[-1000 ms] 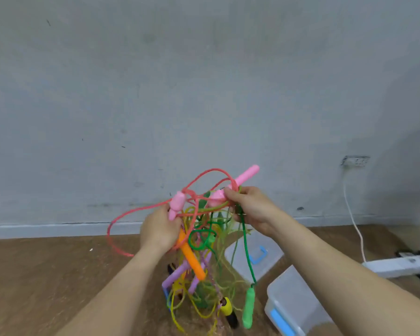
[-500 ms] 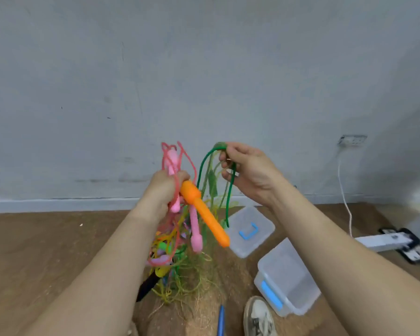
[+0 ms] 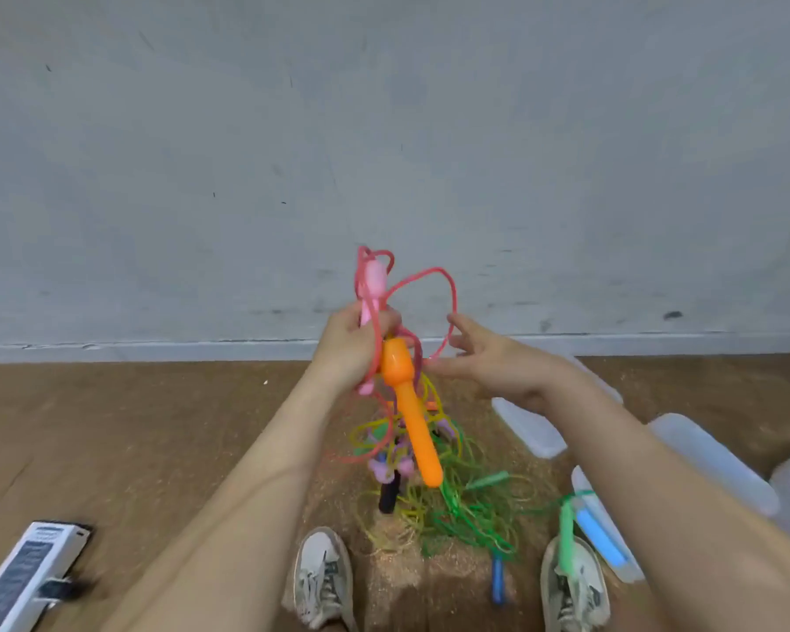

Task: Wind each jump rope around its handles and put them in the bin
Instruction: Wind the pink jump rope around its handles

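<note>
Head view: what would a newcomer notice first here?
At centre, the left hand grips a pink handle, an orange handle dangling just below. The right hand, fingers spread, reaches toward a pink rope loop. Green and yellow ropes lie heaped on the floor beneath.

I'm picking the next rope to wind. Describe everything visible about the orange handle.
The orange handle looks like smooth, glossy plastic: a bulbous head narrowing to a long shaft with a rounded tip. It hangs head up, nearly vertical, tip leaning slightly right, above the rope tangle on the floor. Its head sits against the left hand, which grips the pink handle. The open right hand reaches close; contact cannot be told. Its own cord cannot be made out.
</note>
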Motion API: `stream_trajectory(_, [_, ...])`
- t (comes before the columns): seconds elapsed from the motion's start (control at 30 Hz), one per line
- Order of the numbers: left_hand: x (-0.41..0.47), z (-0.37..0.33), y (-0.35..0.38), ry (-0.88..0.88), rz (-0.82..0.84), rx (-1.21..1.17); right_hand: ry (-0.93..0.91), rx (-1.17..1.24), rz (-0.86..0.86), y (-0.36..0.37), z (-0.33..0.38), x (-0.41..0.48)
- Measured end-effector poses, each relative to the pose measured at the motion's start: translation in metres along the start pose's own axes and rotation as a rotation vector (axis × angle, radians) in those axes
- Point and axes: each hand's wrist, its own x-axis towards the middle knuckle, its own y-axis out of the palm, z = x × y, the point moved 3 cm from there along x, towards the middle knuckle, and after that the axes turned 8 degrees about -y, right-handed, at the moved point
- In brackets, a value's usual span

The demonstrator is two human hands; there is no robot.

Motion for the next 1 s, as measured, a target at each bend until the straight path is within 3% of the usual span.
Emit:
stream_trajectory(0.13, [-0.016,-0.031,0.008,0.084,0.12,-0.305,-0.092,0.218,0.007,0.008,0.02,-0.004])
stream_trajectory(0.27, [-0.024,-0.034,0.018,-0.019,0.339,-0.292,-0.213,0.366,-0.088,0.015,0.024,-0.004])
stream_trajectory(0.37, [-0.023,-0.028,0.014,-0.147,0.359,-0.084,-0.155,0.35,-0.212,0.021,0.011,-0.007])
stream_trajectory(0.47, [-0.019,-0.027,0.001,-0.167,0.317,0.112,-0.108,0.262,-0.345,0.011,0.005,-0.009])
stream_trajectory(0.57, [-0.013,-0.034,-0.015,-0.133,0.317,-0.054,-0.122,0.418,-0.448,-0.005,0.007,-0.007])
stream_trajectory(0.7, [-0.017,-0.04,-0.026,-0.066,0.351,-0.249,-0.147,0.593,-0.394,-0.004,0.014,-0.002])
stream_trajectory(0.77, [-0.019,-0.039,-0.029,-0.001,0.31,-0.284,-0.16,0.375,-0.418,-0.007,0.012,0.004])
stream_trajectory(0.87, [-0.026,-0.05,-0.035,0.158,0.166,-0.202,-0.063,-0.444,-0.444,-0.021,0.005,0.012])
stream_trajectory(0.9, [-0.03,-0.053,-0.035,0.202,0.141,-0.127,-0.043,-0.565,-0.417,-0.02,0.006,0.012])
stream_trajectory(0.93, [-0.034,-0.055,-0.032,0.23,0.145,-0.066,-0.067,-0.562,-0.392,-0.016,0.01,0.011])
stream_trajectory(1.0, [-0.043,-0.058,-0.024,0.273,0.194,-0.016,-0.229,-0.332,-0.342,-0.006,0.026,0.006])
